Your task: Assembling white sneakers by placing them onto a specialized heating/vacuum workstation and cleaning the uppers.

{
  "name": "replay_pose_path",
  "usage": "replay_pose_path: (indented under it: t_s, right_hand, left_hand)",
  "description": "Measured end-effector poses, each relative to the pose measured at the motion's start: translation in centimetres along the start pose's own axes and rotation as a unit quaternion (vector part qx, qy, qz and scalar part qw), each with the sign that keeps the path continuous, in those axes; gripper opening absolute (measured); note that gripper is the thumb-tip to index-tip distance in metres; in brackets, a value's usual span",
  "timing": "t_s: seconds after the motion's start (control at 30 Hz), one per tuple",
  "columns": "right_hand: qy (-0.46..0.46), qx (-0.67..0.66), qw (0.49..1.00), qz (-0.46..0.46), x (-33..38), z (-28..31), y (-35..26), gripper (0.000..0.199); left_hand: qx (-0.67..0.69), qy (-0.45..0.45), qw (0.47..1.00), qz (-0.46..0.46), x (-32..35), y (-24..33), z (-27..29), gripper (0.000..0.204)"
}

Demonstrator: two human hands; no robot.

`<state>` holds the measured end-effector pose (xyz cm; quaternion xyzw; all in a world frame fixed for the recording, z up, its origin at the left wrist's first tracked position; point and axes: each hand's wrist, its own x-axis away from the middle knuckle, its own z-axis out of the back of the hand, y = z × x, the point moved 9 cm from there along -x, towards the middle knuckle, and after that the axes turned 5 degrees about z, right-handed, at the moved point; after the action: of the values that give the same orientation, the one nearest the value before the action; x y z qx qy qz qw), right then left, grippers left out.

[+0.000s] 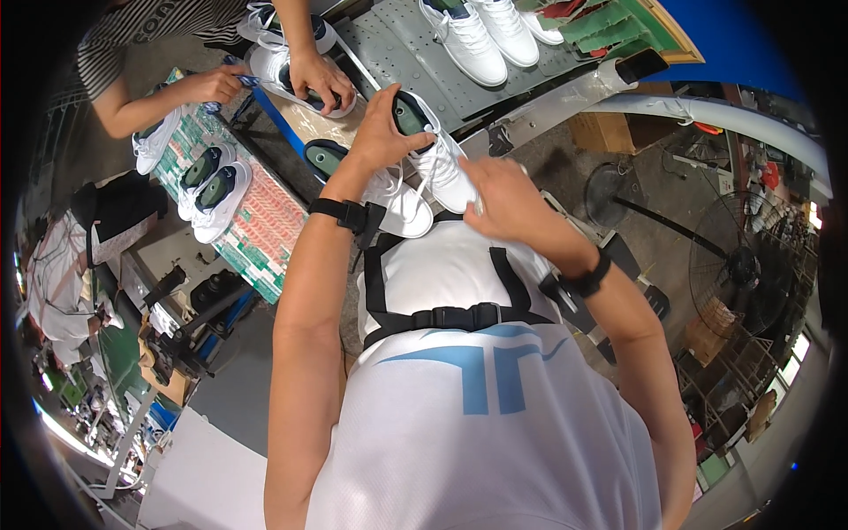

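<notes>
A white lace-up sneaker (pixel 442 172) with a dark green insole stands in front of me, its toe pointing towards my body. My left hand (pixel 380 137) grips it around the heel and collar, the thumb lying over the opening by the tongue. Beside the toe is my right hand (pixel 512 203), slightly blurred, with thumb and fingers apart; whether it touches the shoe I cannot tell. Left of this shoe, partly behind my left wrist, sits another white sneaker (pixel 405 210) with loose laces.
Across the bench, a co-worker's hand (pixel 320 81) rests on another white sneaker. More sneakers stand on a metal conveyor plate (pixel 380 40) and on a patterned board (pixel 269 234) at the left. A metal rail (pixel 539 119) borders the bench; pedestal fans (pixel 742 265) stand right.
</notes>
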<state>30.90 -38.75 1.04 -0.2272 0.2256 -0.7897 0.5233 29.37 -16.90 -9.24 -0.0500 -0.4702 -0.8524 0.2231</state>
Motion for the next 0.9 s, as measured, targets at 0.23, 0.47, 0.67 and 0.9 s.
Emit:
replay_pose_path:
  t_s: [0.23, 0.47, 0.67, 0.9]
  right_hand:
    - [-0.019, -0.073, 0.994, -0.074, 2.8, 0.8, -1.5, 0.067]
    - [-0.177, 0.221, 0.946, -0.156, 1.5, -2.8, 13.2, 0.04]
    - [0.038, -0.108, 0.985, -0.126, 3.9, 3.6, 5.2, 0.066]
    - [0.179, -0.065, 0.974, -0.124, -5.2, -2.2, 7.9, 0.023]
  left_hand:
    - [0.005, 0.016, 0.999, -0.048, -0.1, 1.3, -0.3, 0.115]
    - [0.037, 0.006, 0.999, -0.021, 0.8, 0.8, -0.2, 0.112]
    - [0.022, 0.022, 0.999, -0.024, 0.2, 0.9, -0.5, 0.116]
    - [0.009, -0.008, 1.0, -0.018, 0.3, 1.3, -0.9, 0.12]
